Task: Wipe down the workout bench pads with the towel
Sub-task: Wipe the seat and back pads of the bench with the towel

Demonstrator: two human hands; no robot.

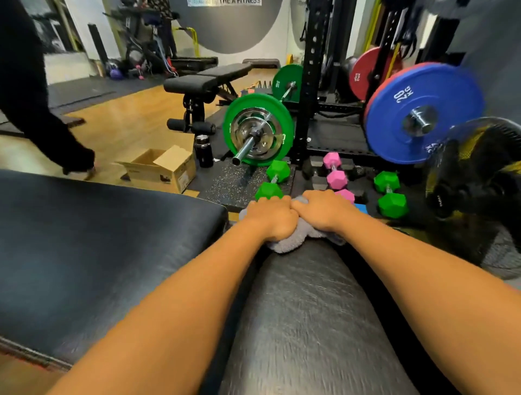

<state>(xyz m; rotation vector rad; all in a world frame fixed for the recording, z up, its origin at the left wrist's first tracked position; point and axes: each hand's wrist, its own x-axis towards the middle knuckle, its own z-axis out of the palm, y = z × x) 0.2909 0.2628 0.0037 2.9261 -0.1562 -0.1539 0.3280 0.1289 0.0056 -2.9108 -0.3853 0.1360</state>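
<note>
This place is a gym. A black steel power rack (311,84) stands in the middle, and a chrome barbell with round green weight plates (258,129) rests beside it. A large blue plate marked 20 KG (423,112) hangs on the right. Small green hexagonal dumbbells (390,194) and pink hexagonal dumbbells (334,170) lie on the black speckled rubber floor mat (234,183). A black padded adjustable bench (208,79) stands behind on the wooden floor (127,121), and a wall sign with the word FITNESS (225,2) is at the top.
</note>
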